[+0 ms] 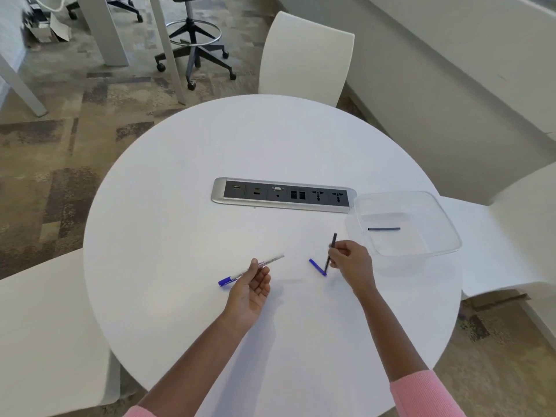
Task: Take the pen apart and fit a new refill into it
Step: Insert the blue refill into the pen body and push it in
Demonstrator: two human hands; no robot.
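My left hand point(251, 285) grips a clear pen barrel point(270, 260) with a blue end cap at its lower left, held level above the round white table point(186, 182). My right hand point(350, 260) pinches a thin dark refill point(333, 240), which stands nearly upright with its lower end close to the table. A small blue pen part point(316, 266) lies on the table just left of the right hand, touching or almost touching the refill's lower end. Another dark refill point(384, 229) lies inside a clear plastic container point(445, 227) at the right.
A silver power and data socket strip point(218, 195) is set into the table's middle. White chairs stand at the far side point(304, 55), the left point(45, 320) and the right point(511, 230). A rolling stool point(194, 52) and desk legs stand on the carpet beyond.
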